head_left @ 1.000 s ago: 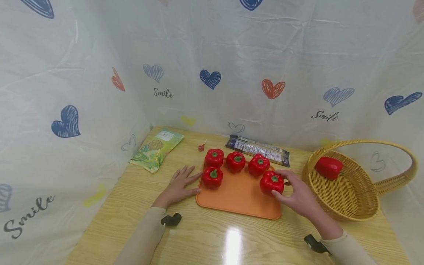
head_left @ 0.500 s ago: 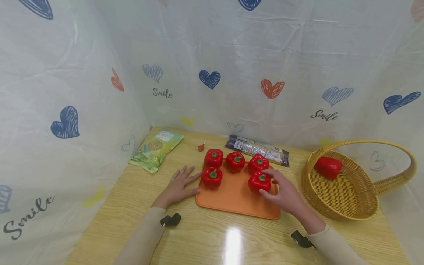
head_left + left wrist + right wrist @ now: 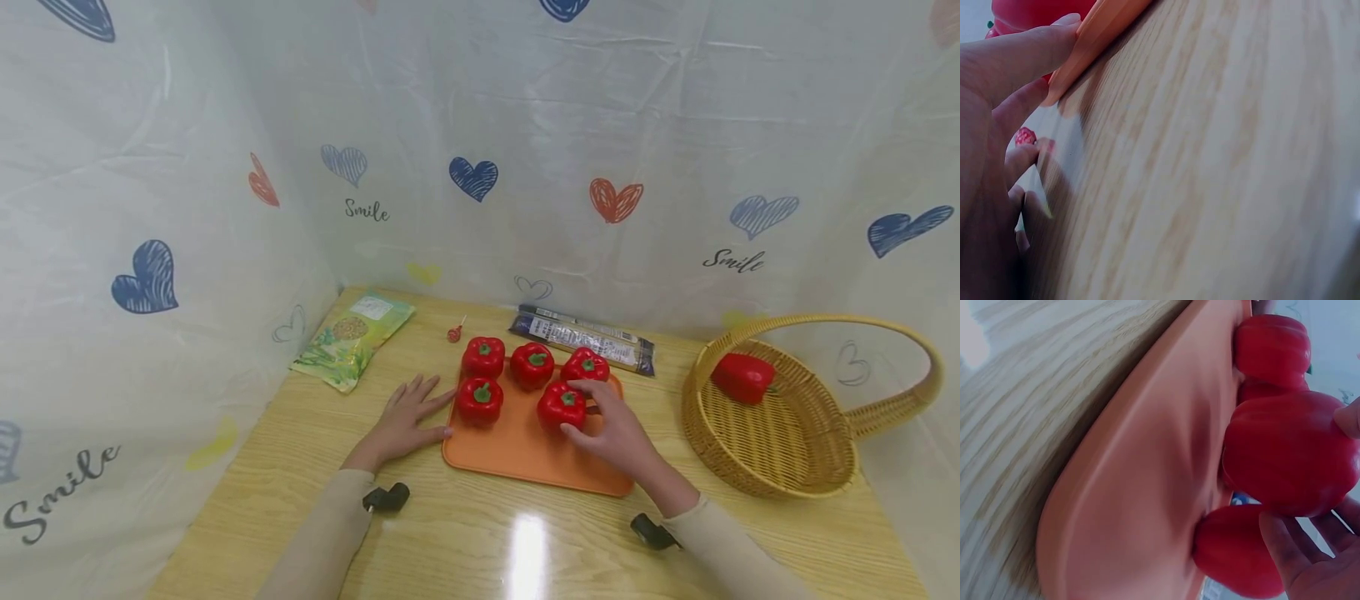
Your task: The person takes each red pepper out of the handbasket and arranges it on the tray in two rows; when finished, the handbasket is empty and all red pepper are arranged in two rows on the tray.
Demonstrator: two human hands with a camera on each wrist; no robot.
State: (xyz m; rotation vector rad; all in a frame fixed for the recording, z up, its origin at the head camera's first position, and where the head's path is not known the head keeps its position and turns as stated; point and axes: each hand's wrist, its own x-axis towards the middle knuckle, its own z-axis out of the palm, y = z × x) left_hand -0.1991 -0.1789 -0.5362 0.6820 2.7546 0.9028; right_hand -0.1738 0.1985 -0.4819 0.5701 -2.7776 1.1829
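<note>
My right hand (image 3: 617, 427) grips a red bell pepper (image 3: 562, 405) between thumb and fingers over the middle of the orange tray (image 3: 510, 454); in the right wrist view that bell pepper (image 3: 1291, 453) fills the space beside my fingertips. Behind it on the tray stand three more red bell peppers, at the left (image 3: 483, 358), the middle (image 3: 532, 366) and the right (image 3: 585, 367). Another one (image 3: 480, 402) sits at the tray's left side. My left hand (image 3: 401, 423) lies with fingers spread, thumb and index finger touching the tray's left edge (image 3: 1100, 40).
To the right stands a wicker basket (image 3: 847, 467) with a tall handle and a red bell pepper (image 3: 744, 378) inside. Dark long packets (image 3: 585, 337) lie behind the tray. A lollipop (image 3: 454, 334) and a green pouch (image 3: 354, 340) are at the back left.
My right hand has carried its bell pepper leftward, from the tray's right side to the middle. My left hand has stayed at the tray's edge.
</note>
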